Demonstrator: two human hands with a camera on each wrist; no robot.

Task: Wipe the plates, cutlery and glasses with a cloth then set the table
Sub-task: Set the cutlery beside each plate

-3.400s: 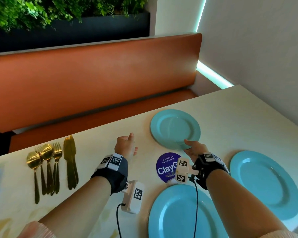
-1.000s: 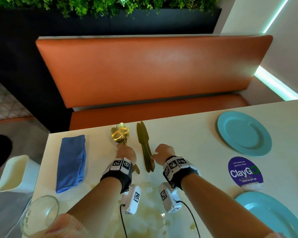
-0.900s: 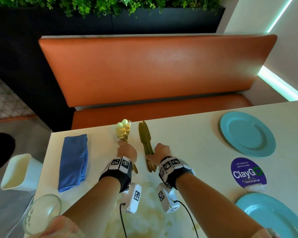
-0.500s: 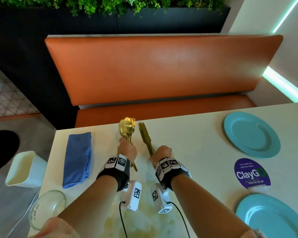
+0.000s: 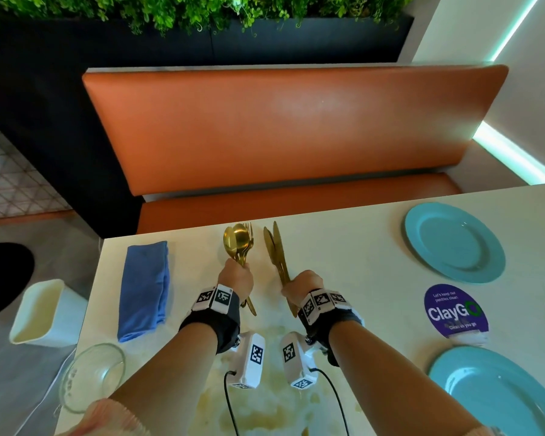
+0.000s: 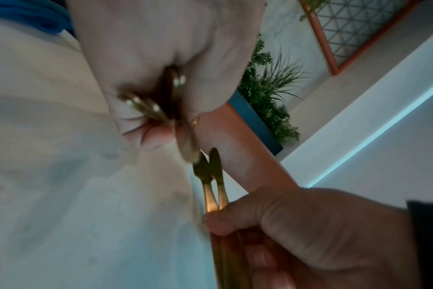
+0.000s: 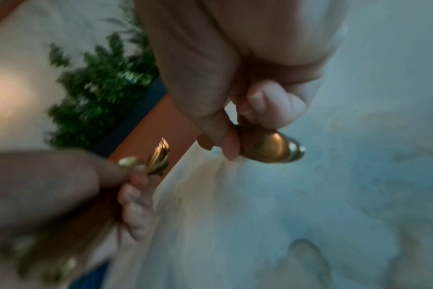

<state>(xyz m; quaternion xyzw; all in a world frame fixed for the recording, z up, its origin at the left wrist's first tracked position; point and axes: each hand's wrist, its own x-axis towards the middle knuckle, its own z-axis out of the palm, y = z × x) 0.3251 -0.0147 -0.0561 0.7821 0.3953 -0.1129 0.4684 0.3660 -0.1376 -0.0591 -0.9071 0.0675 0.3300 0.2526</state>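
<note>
Cutlery (image 5: pixel 238 243) newly lifted; wrist views blurred

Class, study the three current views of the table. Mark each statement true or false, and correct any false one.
1. The left hand grips the gold spoons and forks. True.
2. The right hand is empty. False: it grips the gold knives.
3. The blue cloth lies folded on the table, untouched. True.
4. The far plate is red. False: it is turquoise.
5. The glass stands on a plate. False: it stands near the table's corner.
</note>
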